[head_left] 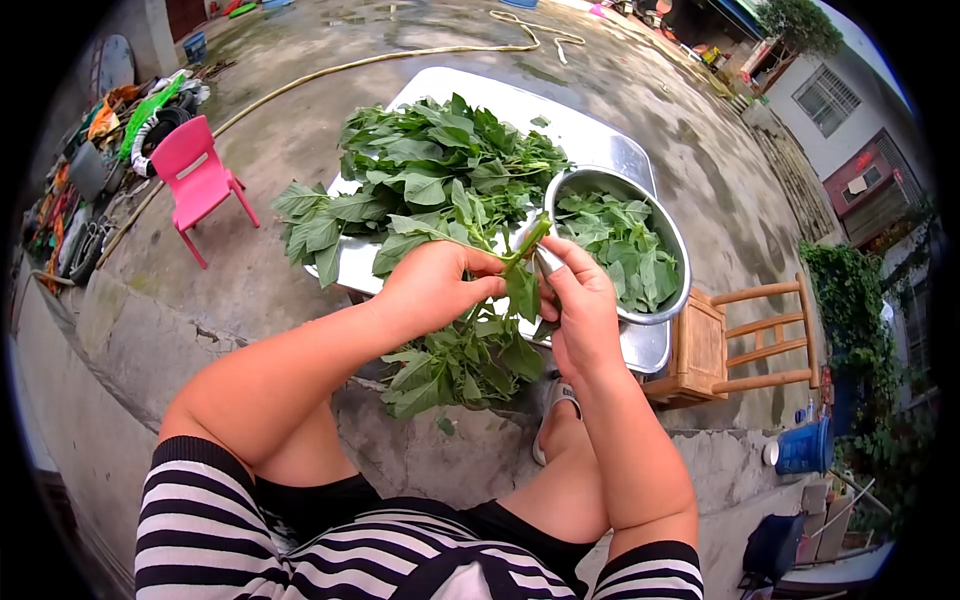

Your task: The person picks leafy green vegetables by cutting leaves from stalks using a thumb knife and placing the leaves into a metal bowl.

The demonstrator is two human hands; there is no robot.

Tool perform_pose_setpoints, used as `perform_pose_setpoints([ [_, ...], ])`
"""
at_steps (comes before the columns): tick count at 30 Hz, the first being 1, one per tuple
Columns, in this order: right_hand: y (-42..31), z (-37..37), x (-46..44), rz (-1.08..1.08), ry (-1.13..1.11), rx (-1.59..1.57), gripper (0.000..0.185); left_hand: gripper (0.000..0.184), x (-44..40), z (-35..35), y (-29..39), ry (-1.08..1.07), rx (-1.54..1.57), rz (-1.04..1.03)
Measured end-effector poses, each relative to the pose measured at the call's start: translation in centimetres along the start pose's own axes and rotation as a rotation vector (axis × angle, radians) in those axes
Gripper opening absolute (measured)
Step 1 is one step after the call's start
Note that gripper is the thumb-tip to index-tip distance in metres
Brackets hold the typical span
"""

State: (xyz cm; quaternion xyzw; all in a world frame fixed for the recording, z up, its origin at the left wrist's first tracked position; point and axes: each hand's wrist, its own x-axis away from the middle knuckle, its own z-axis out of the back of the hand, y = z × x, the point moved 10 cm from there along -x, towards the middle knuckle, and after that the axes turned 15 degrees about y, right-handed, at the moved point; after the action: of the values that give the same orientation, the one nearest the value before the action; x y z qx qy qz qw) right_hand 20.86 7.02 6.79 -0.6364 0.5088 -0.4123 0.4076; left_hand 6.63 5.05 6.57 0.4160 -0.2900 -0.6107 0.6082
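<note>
A leafy green stem [512,262] is pinched between the fingers of my left hand [445,285], with its leaves hanging around the fingertips. Close beside it, my right hand [583,305] grips a small metal tool [548,260], perhaps a blade, against the stem. Behind my hands a large heap of leafy greens [420,160] lies on a white table [450,82]. To the right, a round metal bowl [684,260] holds loose green leaves [622,245]. More leafy stems [465,365] hang or lie below my hands; what supports them is hidden.
A pink chair [198,182] stands at the left, and a wooden chair [715,345] is right of the table. Farther right is a blue bucket [803,446]. A hose [370,62] runs across the concrete ground behind the table. Piled items lie at the far left.
</note>
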Motion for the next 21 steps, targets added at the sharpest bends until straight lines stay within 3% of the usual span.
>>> perform_pose_setpoints([
  [13,-1.9,-0.3,0.4,0.093,0.101,0.054,0.023,0.029,-0.2,1.2,0.8,0.142,0.01,-0.102],
  [21,-0.7,0.1,-0.3,0.008,0.015,0.083,0.023,0.031,-0.2,1.0,0.0,0.11,-0.007,-0.019],
])
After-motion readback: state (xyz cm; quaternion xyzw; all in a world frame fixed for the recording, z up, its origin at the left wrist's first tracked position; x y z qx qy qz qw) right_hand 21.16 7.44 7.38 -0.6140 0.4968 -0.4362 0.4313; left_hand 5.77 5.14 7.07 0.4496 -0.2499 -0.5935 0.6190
